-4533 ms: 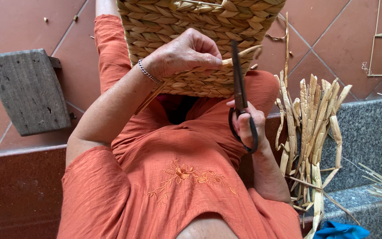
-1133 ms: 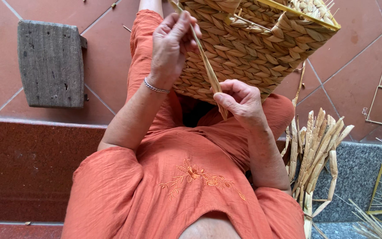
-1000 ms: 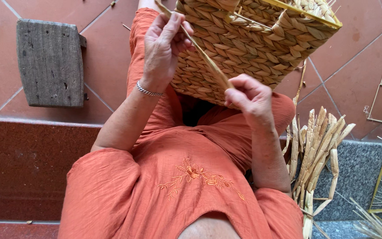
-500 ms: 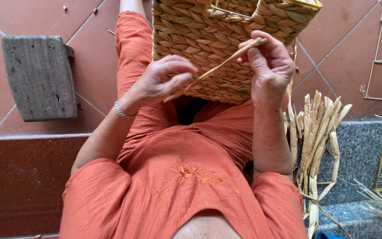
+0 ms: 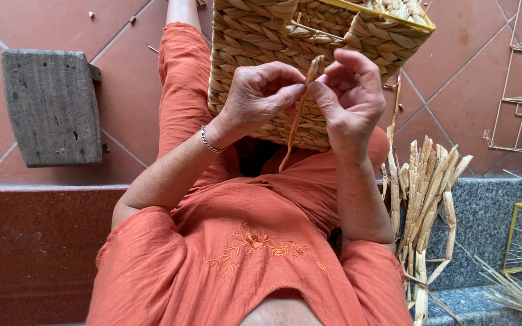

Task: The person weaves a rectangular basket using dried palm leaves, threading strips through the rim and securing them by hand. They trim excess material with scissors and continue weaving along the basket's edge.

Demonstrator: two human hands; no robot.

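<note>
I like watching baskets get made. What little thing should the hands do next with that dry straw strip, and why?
Probably tuck the dry straw strip into the woven straw basket. The left hand and right hand pinch its top against the weave, and its tail hangs loose.

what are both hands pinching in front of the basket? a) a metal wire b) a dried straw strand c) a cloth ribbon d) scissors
b: the left hand and right hand pinch a pale dried straw strand that hangs down in front of the woven basket.
</note>
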